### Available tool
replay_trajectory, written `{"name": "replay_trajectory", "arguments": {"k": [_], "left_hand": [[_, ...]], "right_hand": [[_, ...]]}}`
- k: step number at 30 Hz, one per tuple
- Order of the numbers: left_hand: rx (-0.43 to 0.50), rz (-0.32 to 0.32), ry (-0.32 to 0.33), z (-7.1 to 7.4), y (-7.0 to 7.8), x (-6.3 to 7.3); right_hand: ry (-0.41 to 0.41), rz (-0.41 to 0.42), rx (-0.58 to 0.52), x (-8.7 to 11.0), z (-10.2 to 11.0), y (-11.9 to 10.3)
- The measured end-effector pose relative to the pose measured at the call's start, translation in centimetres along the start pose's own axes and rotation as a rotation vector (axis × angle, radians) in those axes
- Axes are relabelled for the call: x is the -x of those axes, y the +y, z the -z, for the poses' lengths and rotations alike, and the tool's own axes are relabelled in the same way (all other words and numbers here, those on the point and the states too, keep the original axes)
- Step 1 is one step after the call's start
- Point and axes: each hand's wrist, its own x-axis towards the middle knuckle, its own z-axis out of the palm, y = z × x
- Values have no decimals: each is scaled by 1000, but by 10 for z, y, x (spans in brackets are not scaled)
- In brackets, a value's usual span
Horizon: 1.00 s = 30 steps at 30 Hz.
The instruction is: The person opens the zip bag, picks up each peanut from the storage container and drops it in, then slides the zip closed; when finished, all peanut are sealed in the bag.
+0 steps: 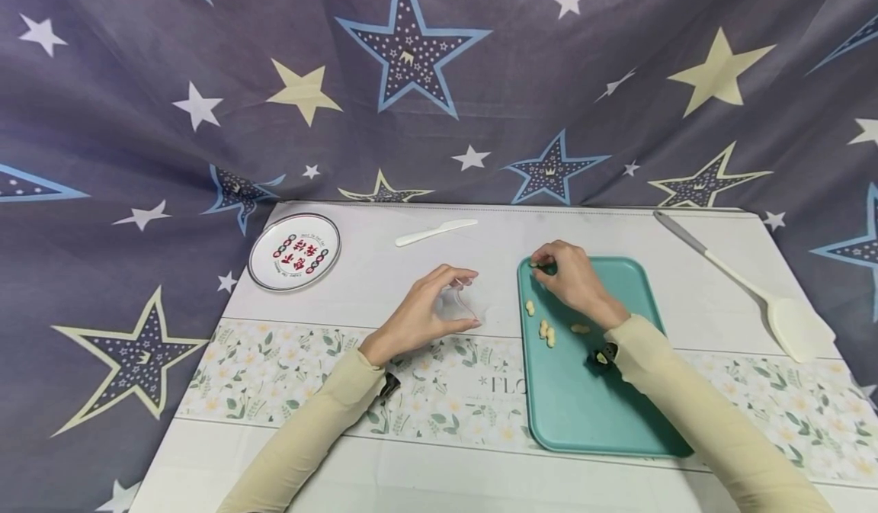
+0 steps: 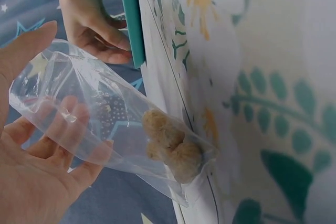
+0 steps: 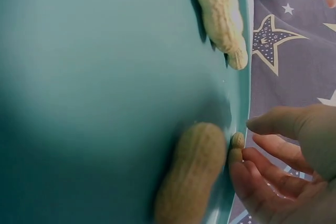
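Note:
My left hand [image 1: 417, 313] holds a clear plastic bag [image 2: 113, 124] to the left of the tray, its thumb and fingers spread around the upper part. Light brown peanuts [image 2: 181, 153] lie in the bag's lower end, close to the tabletop. At the far left corner of the teal tray [image 1: 590, 414], my right hand [image 1: 576, 278] has its thumb and fingers around a small peanut [image 3: 238, 141] by the rim. A fingertip meets that peanut's lower end, while the thumb stands slightly off it. Several more peanuts [image 1: 551, 337] lie on the tray nearby.
A white plate [image 1: 270, 258] with red lettering sits at the far left. Behind my left hand lies a white plastic knife [image 1: 435, 232]. To the tray's right is a white spatula [image 1: 799, 330] with a grey handle end. A star-patterned curtain [image 1: 480, 63] hangs behind the table.

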Motion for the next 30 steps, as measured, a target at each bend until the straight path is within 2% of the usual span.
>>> {"name": "replay_trajectory", "arguments": {"k": [19, 30], "left_hand": [[1, 3, -1, 0, 1, -3], [3, 7, -2, -2, -1, -1]], "right_hand": [[-4, -12, 54, 2, 7, 5], [-1, 12, 86, 5, 9, 10]]}}
